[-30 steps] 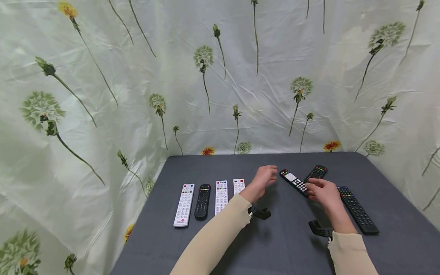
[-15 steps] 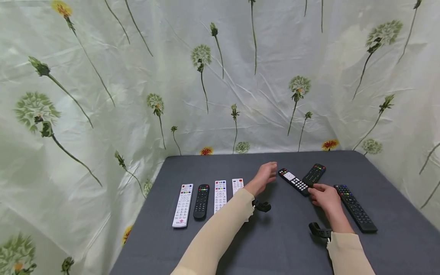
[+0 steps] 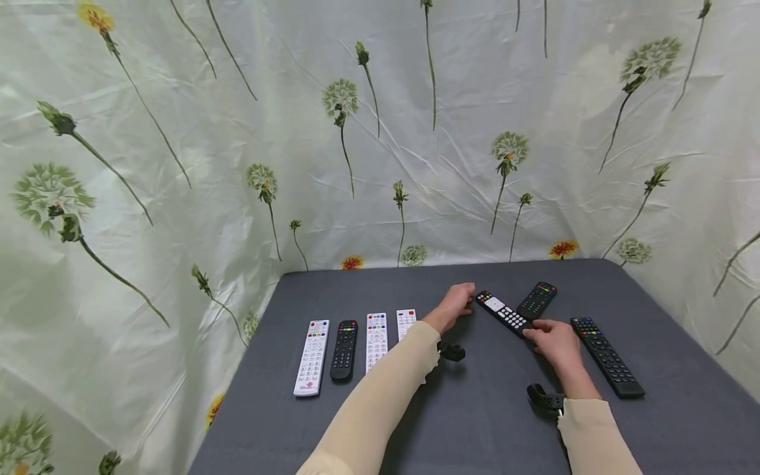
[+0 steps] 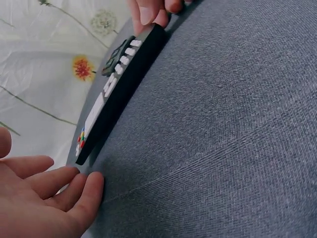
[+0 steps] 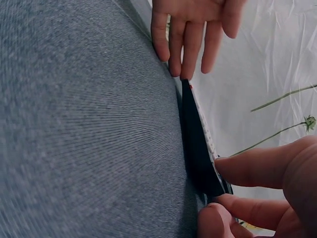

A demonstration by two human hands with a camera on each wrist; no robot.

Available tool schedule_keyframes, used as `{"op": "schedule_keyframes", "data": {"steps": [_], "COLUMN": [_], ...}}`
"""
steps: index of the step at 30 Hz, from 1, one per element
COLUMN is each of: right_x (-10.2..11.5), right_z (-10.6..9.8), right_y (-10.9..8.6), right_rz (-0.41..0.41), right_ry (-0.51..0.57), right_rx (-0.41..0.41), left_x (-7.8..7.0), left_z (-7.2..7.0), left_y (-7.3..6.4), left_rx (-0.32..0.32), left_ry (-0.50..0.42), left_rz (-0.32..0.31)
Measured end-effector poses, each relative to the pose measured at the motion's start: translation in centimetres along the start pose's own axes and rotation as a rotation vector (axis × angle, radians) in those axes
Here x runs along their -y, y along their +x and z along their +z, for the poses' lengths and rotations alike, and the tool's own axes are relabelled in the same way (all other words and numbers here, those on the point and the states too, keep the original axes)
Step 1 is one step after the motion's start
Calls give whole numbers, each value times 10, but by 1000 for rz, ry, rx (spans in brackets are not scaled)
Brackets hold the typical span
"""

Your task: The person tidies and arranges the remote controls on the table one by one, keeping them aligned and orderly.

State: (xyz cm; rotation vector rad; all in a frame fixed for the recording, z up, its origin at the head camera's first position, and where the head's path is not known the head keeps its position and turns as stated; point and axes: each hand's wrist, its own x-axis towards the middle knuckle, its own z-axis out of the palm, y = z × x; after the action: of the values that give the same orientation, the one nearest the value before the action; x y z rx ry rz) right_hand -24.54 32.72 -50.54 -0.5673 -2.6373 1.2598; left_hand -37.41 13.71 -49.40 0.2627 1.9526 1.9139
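A black remote with white buttons [image 3: 501, 313] lies slanted on the grey table [image 3: 475, 422]. My right hand [image 3: 549, 338] pinches its near end between thumb and fingers [image 5: 247, 171]. In the right wrist view the remote [image 5: 197, 148] shows edge-on. My left hand [image 3: 456, 305] rests open on the table at the remote's far end, its fingers [image 4: 54, 186] straight and just short of the tip. In the left wrist view the remote [image 4: 119, 84] runs away toward the right hand's fingertips [image 4: 148, 11].
A second black remote [image 3: 536, 299] lies just behind the held one, and a long black remote [image 3: 605, 356] lies to the right. Left of my left arm is a row of remotes: white [image 3: 310, 356], black [image 3: 344, 349], white [image 3: 376, 332], white [image 3: 406, 321]. A flowered sheet [image 3: 380, 132] hangs behind.
My right hand has slid back a little along the slanted remote to its near end. The left hand has stayed by the far end.
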Motion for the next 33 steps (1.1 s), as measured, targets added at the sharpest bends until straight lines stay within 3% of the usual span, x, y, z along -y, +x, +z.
{"op": "schedule_keyframes", "data": {"steps": [9, 13, 17, 23, 33], "right_x": [-2, -2, -2, -1, 0], "right_z": [2, 2, 1, 0, -2], "right_y": [-3, -3, -3, -3, -4], "right_rz": [-50, -46, -58, -63, 1], "right_ry": [-21, -11, -5, 42, 246], "right_rx": [-13, -26, -30, -26, 52], "left_x": [2, 4, 5, 9, 8], "left_z": [7, 7, 7, 6, 0], "left_y": [-4, -2, 3, 5, 1], "left_rx": [-47, -127, -211, -276, -295], "left_ry": [201, 227, 154, 7, -68], "left_rz": [28, 32, 18, -4, -7]}}
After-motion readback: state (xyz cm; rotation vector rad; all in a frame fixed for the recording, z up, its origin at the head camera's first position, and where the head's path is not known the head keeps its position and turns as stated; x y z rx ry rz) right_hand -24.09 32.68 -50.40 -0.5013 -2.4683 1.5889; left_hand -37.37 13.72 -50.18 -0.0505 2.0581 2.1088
